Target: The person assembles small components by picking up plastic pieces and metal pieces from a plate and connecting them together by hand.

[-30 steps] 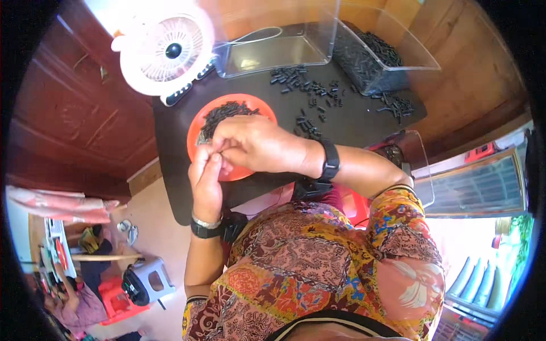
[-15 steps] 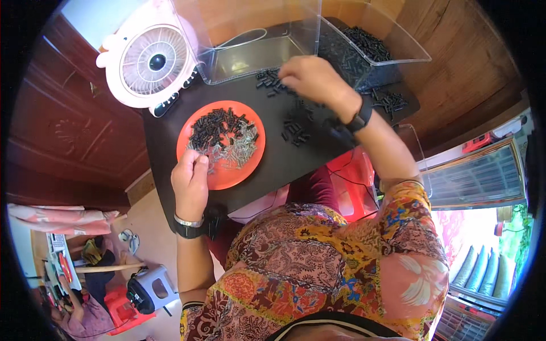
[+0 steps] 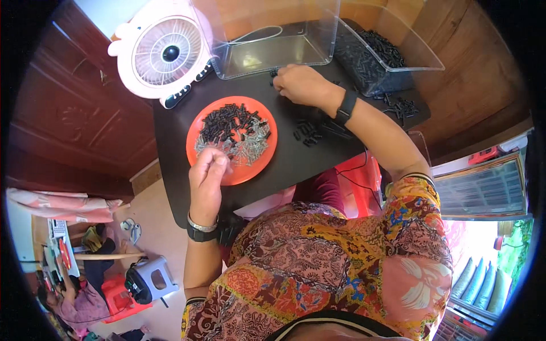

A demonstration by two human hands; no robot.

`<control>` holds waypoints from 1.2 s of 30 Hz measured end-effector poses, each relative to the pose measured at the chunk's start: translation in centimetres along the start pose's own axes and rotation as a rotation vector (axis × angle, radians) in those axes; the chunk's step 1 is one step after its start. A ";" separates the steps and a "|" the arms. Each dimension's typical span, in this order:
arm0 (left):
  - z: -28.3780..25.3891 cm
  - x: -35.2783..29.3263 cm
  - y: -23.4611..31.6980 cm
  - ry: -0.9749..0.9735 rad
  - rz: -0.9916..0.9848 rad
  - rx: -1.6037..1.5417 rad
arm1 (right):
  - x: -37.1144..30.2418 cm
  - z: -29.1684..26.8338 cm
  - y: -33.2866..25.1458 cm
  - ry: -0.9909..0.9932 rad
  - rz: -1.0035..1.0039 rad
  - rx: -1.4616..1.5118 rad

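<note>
A round orange-red plate (image 3: 193, 128) holds a heap of short black tube-like pieces (image 3: 222, 122) and a heap of small clear pieces (image 3: 250, 148). Over its near left rim is my left hand (image 3: 207, 176), its thumb and fingers pinched together; what is between them is too small to make out. My right hand (image 3: 304, 86) is down at the tabletop right of the plate, fingers curled together over small black pieces that it mostly covers. Black bits show by its fingertips. More loose black pieces (image 3: 307, 133) lie below my right wrist.
A clear box (image 3: 273, 54) stands at the table's back edge. Right of it, a clear bin (image 3: 392, 68) holds many black pieces, with some scattered in front (image 3: 401, 108). A pink fan (image 3: 165, 54) stands back left on the black table (image 3: 284, 162). Another person (image 3: 85, 307) sits far left.
My right hand has come down and left, onto the black pieces near the clear box. My left hand keeps its pinch at the plate's near rim. The whole view has shifted slightly.
</note>
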State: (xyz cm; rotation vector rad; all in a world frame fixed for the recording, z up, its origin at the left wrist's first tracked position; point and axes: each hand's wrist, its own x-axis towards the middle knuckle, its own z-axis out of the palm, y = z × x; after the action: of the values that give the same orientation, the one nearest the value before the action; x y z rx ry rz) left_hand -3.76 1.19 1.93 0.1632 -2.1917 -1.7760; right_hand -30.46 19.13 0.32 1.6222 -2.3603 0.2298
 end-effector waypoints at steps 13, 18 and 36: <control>1.0 -0.3 0.1 -0.020 -0.131 -0.500 | 0.4 -5.3 -12.3 -0.182 0.317 1.643; -0.3 -1.0 -1.1 -0.030 -0.171 -0.715 | 1.3 -4.5 -14.6 -0.249 0.211 1.655; -1.2 -2.6 -1.5 0.064 -0.090 -0.819 | 1.2 -4.2 -18.2 0.166 -0.161 1.075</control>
State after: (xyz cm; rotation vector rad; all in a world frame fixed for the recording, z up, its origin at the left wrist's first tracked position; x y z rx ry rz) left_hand -1.09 0.50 0.25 0.1210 -1.2744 -2.5051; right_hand -13.30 12.67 4.34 2.0220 -2.0181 1.7394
